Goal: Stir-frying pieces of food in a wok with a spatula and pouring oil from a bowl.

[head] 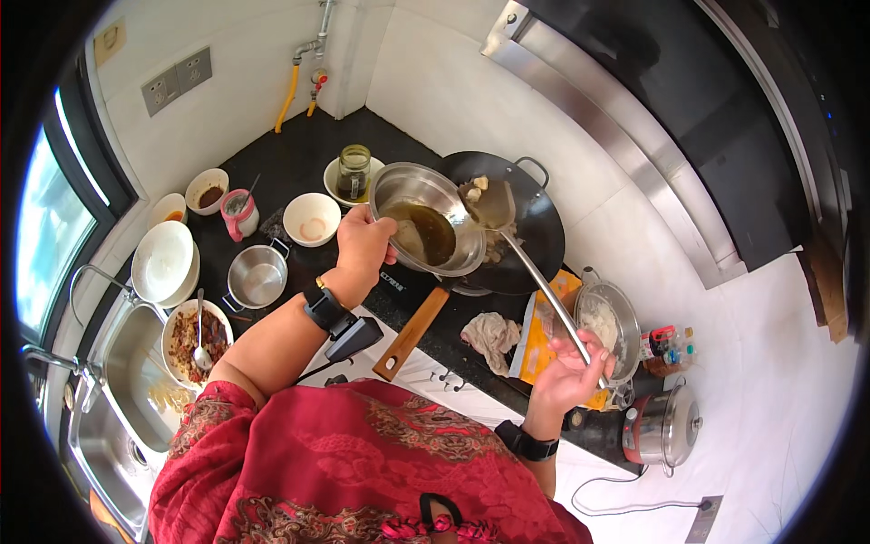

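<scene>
My left hand grips the near rim of a stainless steel bowl, tilted to the right with brown liquid in it. The bowl is held over the near-left side of a black wok with a wooden handle. In my right hand is the long metal handle of a wok spatula. Its blade, with pale lumps on it, is above the wok beside the bowl's right rim. More pale food lies in the wok, partly hidden behind the blade.
A white bowl, a steel pot, a pink-handled jar and a glass jar stand left. A bowl of chopped seasoning is near the sink. Right are a crumpled cloth, a strainer and an electric pot.
</scene>
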`<act>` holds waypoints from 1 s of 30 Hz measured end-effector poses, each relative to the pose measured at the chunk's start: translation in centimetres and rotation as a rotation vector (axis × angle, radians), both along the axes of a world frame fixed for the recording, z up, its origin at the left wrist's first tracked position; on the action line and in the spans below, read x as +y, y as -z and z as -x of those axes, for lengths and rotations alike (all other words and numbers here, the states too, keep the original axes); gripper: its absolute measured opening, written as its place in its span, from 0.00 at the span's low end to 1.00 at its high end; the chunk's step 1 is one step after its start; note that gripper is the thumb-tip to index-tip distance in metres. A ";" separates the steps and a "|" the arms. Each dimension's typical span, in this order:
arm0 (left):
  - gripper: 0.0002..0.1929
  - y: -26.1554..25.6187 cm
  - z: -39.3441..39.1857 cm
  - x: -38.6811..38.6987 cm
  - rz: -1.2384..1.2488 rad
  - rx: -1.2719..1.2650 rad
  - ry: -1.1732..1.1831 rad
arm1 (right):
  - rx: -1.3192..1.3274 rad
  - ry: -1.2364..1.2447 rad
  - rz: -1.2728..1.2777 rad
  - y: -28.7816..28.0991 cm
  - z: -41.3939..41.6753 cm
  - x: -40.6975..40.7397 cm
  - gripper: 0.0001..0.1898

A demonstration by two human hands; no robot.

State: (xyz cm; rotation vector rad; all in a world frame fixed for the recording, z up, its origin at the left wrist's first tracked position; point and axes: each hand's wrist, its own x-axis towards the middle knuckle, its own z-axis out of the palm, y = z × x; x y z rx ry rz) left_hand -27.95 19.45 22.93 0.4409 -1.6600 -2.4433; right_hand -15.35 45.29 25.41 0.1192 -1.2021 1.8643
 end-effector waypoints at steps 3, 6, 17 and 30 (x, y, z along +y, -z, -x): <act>0.08 -0.1 0.1 0.1 -0.004 0.001 0.005 | 0.011 -0.011 -0.061 0.3 -0.5 -0.2 0.09; 0.08 -0.2 0.1 0.1 -0.016 0.007 0.004 | 0.037 -0.040 -0.100 0.5 -0.8 -0.5 0.10; 0.07 -0.5 -0.8 -0.8 0.020 -0.007 -0.008 | -0.036 -0.011 0.064 1.1 4.3 1.0 0.09; 0.08 0.1 -1.2 -2.2 0.005 -0.019 -0.035 | -0.349 0.145 -0.222 0.5 5.9 0.7 0.16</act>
